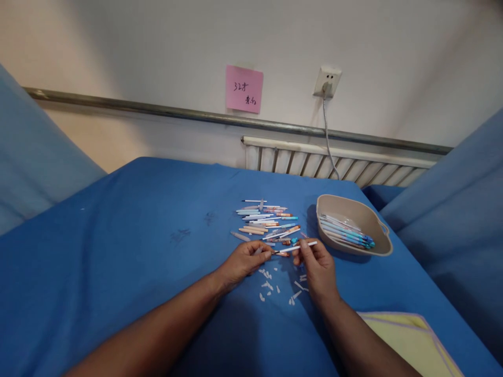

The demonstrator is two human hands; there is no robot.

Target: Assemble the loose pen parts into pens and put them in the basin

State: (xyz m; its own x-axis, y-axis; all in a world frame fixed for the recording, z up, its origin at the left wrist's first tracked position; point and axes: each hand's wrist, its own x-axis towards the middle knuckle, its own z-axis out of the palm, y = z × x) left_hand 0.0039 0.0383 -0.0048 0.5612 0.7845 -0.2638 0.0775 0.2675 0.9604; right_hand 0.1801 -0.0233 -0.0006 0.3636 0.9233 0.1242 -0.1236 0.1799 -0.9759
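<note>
My right hand (pixel 317 267) pinches a white pen refill (pixel 293 248) between thumb and fingers. The refill lies nearly level, with its dark tip pointing left at my left fingertips. My left hand (pixel 245 259) is closed on a greyish pen barrel (pixel 258 251), mostly hidden by the fingers. Just beyond both hands lies a spread of loose pen parts (pixel 253 229): barrels in orange, blue and grey, and white refills. Small white scraps (pixel 267 285) are scattered on the cloth below and between the hands.
A beige basket (pixel 353 205) holding several pens (pixel 346 233) stands to the right. A folded yellow cloth (pixel 401 335) lies at the lower right. Blue cloth (pixel 137 235) covers the table. Behind are a radiator (pixel 291 161), a metal rail (pixel 168 111) and a plugged-in cable (pixel 327 125).
</note>
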